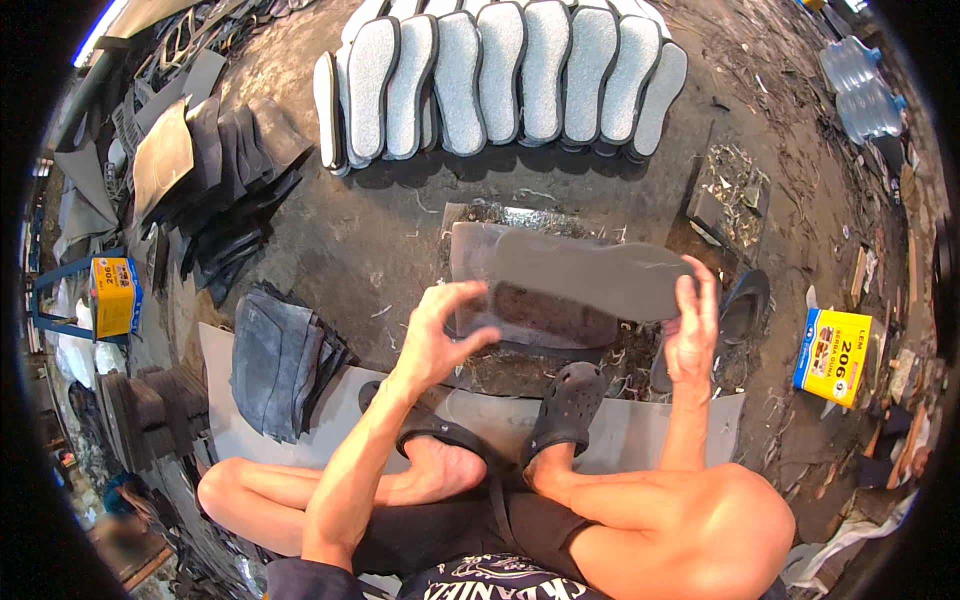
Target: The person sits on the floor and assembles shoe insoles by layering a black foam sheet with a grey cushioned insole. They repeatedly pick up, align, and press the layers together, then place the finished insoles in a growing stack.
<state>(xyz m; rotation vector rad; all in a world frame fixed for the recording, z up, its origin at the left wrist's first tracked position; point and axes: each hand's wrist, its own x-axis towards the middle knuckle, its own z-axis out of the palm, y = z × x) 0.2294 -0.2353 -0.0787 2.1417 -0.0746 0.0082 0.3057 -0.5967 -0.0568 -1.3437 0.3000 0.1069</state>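
Observation:
A grey, flat shoe sole (590, 270) is pinched at its right end by my right hand (692, 325), thumb on one side and fingers on the other. It lies level above a dark rubber sheet (475, 250) that bears a wet-looking brown patch (550, 315). My left hand (440, 335) is open at the sheet's left edge, thumb and fingers spread apart with nothing between them. Whether its fingertips touch the sheet, I cannot tell. Under the sheet is a dirty work block (500, 378). Just right of my right hand lies a black sole (745, 305).
Rows of soles with white fleecy tops (462, 85) stand at the far side. Dark sheets are stacked at left (275, 360), with a larger pile (220, 150) beyond. A scrap-covered block (730, 195), a yellow can (838, 355) and clear plastic bottles (862, 90) are at right.

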